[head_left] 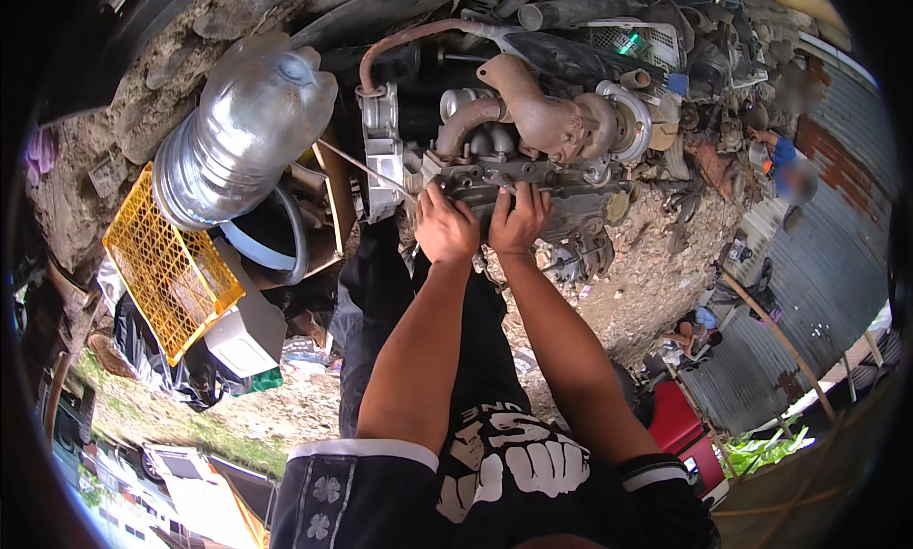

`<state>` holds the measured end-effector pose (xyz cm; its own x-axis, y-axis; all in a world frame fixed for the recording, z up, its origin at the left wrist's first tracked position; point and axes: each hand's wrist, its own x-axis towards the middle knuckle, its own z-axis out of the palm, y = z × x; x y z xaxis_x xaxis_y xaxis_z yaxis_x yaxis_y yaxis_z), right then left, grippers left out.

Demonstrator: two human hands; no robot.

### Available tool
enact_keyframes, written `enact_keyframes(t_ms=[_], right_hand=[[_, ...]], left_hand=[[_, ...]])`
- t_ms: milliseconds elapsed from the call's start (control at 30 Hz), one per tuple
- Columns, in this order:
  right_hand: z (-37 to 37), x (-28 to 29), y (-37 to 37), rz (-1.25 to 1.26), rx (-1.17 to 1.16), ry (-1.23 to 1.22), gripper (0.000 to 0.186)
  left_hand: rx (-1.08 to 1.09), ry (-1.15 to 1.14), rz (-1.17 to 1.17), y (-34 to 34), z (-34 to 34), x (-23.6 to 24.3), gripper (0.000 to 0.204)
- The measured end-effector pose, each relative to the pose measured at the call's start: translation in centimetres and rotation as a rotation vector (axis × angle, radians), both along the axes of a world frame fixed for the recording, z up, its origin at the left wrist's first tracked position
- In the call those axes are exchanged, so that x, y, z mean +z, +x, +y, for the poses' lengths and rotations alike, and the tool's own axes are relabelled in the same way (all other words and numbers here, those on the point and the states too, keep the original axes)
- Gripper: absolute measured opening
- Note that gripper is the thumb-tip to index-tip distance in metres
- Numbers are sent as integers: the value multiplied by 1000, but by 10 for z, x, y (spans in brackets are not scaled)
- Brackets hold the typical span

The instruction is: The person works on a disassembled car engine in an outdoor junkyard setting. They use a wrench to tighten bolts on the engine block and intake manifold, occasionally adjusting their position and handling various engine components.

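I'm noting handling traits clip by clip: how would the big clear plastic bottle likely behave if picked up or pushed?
The bottle is probably light for its size: its see-through plastic shows no obvious liquid. Its ribbed, thin-looking wall would likely give when squeezed. Its rounded body may roll or tip if pushed.

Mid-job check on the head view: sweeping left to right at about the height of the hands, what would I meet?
Clear plastic bottle → engine's silver-grey end housing → left hand → right hand → round yellowish disc → corrugated metal sheet.
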<state>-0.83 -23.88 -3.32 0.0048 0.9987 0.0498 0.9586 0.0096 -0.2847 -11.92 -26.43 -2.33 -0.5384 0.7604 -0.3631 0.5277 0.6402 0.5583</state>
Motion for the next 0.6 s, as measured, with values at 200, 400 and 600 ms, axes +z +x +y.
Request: enact_keyframes(t_ms=[200,400,600], right_hand=[[-1,1,0,-35,-3,-9,20],[0,3,6,-30,-12,21,18],[0,11,2,43,-43,18,18]], left_hand=[[1,-12,-44,-1,0,-3,40],[11,-55,54,8,1,-3,40],[7,-72,165,7,2,-2,34]])
